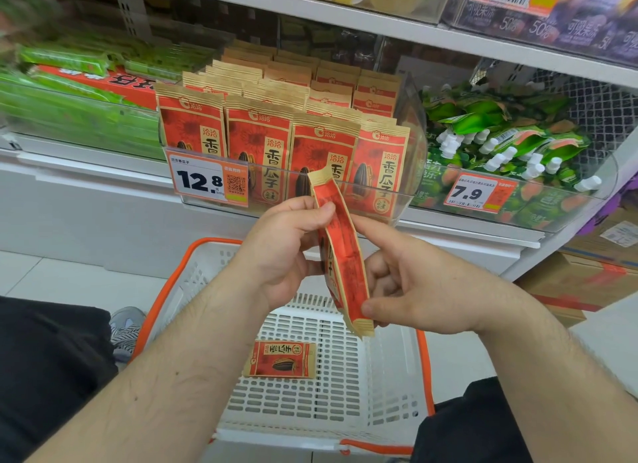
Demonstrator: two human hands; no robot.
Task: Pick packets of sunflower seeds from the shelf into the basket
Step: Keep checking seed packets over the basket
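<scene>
Shop shelf (pixel 448 221) w/ clear bin of red seed packets (pixel 276 134), price tag 12.8 (pixel 209 179) on front. Head view: both hands clamped on one packet (pixel 343 255), held edge-on above white basket (pixel 390 376); left hand (pixel 286 248) pinches its upper part, right hand (pixel 414 286) grips lower end. Another packet (pixel 279 359) lies flat on basket floor. Green pouches (pixel 500 141) in next bin to the right.

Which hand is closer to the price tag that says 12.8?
Left. The left hand holds the seed packet just below and right of the 12.8 price tag; the right hand holds the packet's far side, farther right.
</scene>
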